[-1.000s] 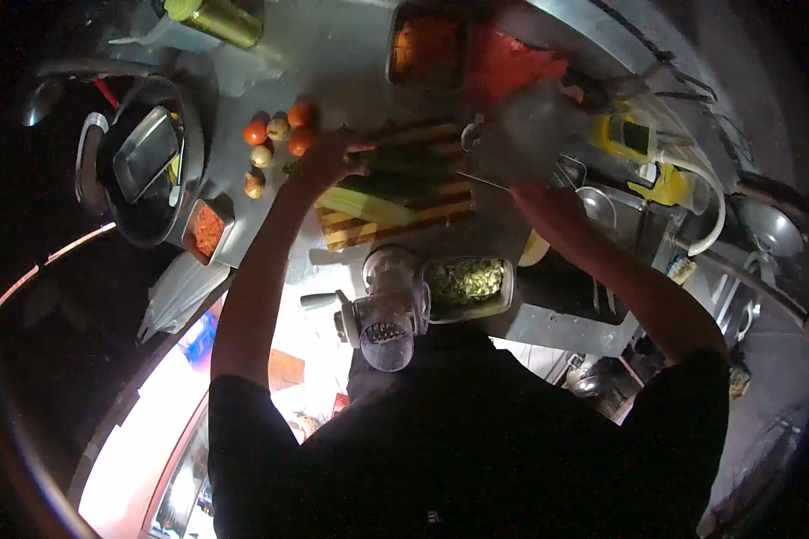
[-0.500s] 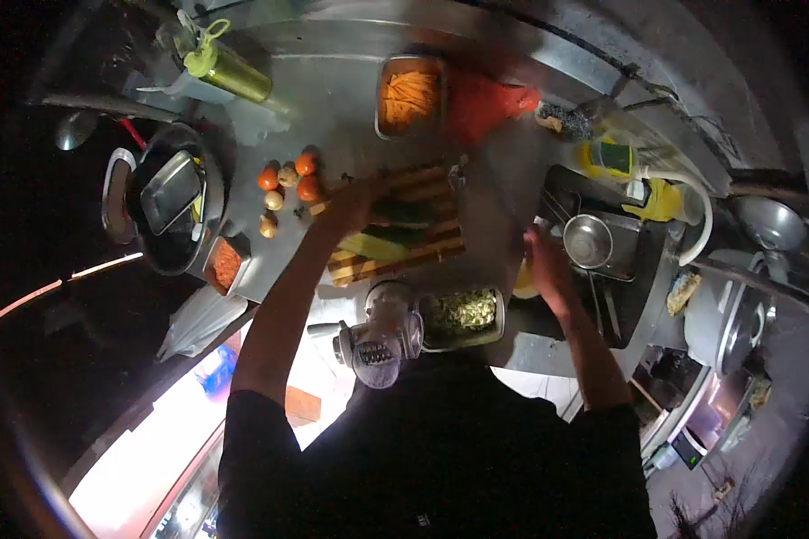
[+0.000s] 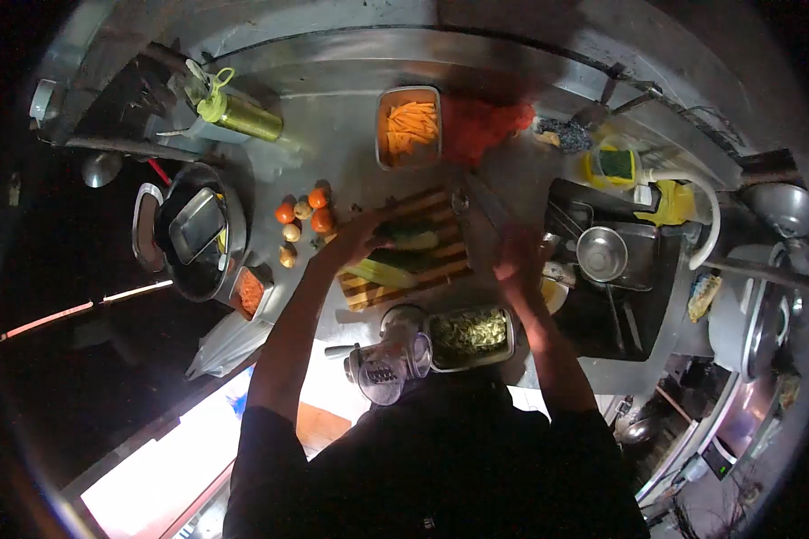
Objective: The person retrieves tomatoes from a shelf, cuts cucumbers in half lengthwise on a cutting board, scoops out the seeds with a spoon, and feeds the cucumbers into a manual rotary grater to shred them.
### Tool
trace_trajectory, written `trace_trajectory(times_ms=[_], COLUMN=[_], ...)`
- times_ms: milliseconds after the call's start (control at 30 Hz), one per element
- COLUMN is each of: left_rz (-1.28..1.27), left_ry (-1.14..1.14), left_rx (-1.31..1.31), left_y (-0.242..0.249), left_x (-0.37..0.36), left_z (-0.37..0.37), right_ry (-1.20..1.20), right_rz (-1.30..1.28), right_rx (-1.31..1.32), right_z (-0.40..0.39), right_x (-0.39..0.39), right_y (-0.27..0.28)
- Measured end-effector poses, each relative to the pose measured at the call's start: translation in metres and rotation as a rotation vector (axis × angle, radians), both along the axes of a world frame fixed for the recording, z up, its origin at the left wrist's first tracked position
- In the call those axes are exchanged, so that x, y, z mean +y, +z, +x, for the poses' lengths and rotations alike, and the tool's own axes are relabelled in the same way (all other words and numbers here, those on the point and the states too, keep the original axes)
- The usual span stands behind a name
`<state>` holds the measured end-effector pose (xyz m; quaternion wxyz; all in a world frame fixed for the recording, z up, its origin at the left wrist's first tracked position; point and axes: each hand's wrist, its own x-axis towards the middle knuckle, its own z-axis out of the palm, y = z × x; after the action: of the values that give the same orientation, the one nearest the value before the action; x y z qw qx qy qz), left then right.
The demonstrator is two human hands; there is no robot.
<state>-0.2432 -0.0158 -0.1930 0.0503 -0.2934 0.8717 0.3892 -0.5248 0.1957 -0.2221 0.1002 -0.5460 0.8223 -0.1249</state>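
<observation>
On the striped wooden cutting board [image 3: 360,295] lie dark green zucchini-like vegetables [image 3: 409,235] and a paler yellow-green piece [image 3: 382,273]. My left hand [image 3: 358,241] rests at the board's left side, its fingers closed on the end of the upper zucchini. To the right of the board, my right hand [image 3: 517,260] is closed and slightly blurred. A knife [image 3: 489,199] extends from it, the blade pointing up and left past the board's edge. At the near side stand a grater machine [image 3: 391,359] and a metal tray of shredded pale green vegetable [image 3: 469,334].
A tray of carrot sticks [image 3: 411,126] and a red bag [image 3: 485,126] stand at the back. Tomatoes [image 3: 322,220] and onions [image 3: 287,256] lie left of the board. The sink [image 3: 584,323] with a small pot [image 3: 601,253] is to the right. A large pan [image 3: 235,216] stands far left.
My right hand has moved left from the sink's edge toward the board, and a knife now shows in it. My left hand stays at the board. The whole view has shifted slightly.
</observation>
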Motion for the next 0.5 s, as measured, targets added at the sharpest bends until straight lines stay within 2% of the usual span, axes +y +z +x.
trace_trajectory(times_ms=[67,100,167,233,300,400,500], left_rz=[0.021,0.032,0.089,0.103,0.079,-0.091,0.243], left_ry=[0.046,0.068,0.133,0.166,0.168,0.181,0.594], left_rx=[-0.121,-0.181,-0.130,-0.078,-0.032,0.105,0.346], left_y=[0.022,0.036,0.046,0.045,0.027,0.024,0.005], left_x=[0.002,0.005,0.011,0.014,0.012,0.013,0.006], left_z=[-0.005,-0.011,-0.014,-0.012,0.000,0.010,0.028], right_ry=[0.104,0.189,0.307,0.375,0.331,0.316,0.355], right_rz=[-0.078,-0.139,-0.173,-0.123,-0.208,-0.314,-0.264], right_rx=[-0.009,-0.151,-0.297,-0.304,-0.230,-0.282,-0.282], right_z=[0.023,0.033,0.051,0.069,0.080,0.090,0.086], right_x=[-0.022,-0.032,-0.042,-0.047,-0.047,-0.046,-0.042], right_y=[0.035,0.078,0.101,0.059,0.029,-0.007,-0.006])
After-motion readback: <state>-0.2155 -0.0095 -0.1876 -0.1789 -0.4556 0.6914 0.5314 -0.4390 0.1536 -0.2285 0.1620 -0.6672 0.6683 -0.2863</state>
